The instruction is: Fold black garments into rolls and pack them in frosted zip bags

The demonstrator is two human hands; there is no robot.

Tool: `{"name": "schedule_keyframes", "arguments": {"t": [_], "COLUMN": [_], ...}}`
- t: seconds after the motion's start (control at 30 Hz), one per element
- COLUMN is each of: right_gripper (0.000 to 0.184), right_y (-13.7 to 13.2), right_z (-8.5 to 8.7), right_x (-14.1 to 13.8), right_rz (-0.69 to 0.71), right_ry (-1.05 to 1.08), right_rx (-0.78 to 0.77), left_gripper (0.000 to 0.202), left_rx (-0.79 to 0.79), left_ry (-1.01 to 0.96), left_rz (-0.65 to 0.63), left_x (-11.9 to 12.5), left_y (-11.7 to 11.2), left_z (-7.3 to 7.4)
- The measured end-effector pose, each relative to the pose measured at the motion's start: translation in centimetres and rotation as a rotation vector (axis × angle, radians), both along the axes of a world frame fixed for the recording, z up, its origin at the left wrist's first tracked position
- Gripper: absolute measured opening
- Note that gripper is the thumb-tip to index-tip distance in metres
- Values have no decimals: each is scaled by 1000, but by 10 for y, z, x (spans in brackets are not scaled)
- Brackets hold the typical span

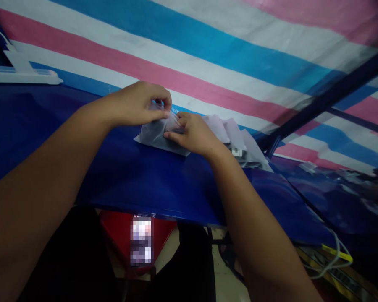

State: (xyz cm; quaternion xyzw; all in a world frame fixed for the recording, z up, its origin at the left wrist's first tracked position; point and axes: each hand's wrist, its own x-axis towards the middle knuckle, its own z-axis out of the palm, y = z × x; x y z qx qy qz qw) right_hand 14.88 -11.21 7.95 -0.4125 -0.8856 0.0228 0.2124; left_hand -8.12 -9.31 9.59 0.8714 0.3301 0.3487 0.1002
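Observation:
A frosted translucent plastic bag (154,133) stands on the blue table, with something dark showing through its lower part. My left hand (145,102) pinches the bag's top edge between thumb and fingers. Close beside it, my right hand (193,132) grips the bag's right side, thumb pointing left across its front. Just right of my right hand, several similar frosted bags (236,132) lean in a row. Dark contents and a small white label show in their lower parts; my right hand partly hides the row.
The blue table (164,180) meets a striped sheet (189,50) at the back. A white plastic object (25,75) stands back left. A dark metal bar (327,96) slants at the right. Below the table are a red stool (116,230) with a blurred-out screen (141,241) and a pale cable (337,251).

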Motion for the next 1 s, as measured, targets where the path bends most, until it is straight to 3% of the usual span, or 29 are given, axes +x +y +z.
{"name": "schedule_keyframes", "arguments": {"t": [0.13, 0.27, 0.47, 0.7, 0.9, 1.0], "right_gripper": [21, 15, 9, 4, 11, 17], "right_y": [2, 3, 4, 7, 2, -1], "right_z": [3, 5, 5, 8, 14, 17], "right_x": [5, 8, 11, 18, 14, 13], "right_rz": [-40, -133, -158, -164, -157, -115], "right_ry": [111, 192, 255, 343, 268, 249], "right_rx": [46, 88, 156, -39, 43, 10], "left_gripper": [35, 21, 15, 11, 22, 27], "left_rx": [-95, -195, -303, -451, -292, -217], "left_ry": [-181, -384, -739, -765, -523, -420], "left_rz": [56, 149, 121, 59, 20, -8], "left_x": [1, 9, 23, 26, 30, 35], "left_y": [11, 27, 40, 45, 39, 30], "left_z": [-10, -27, -46, -56, -54, -50]}}
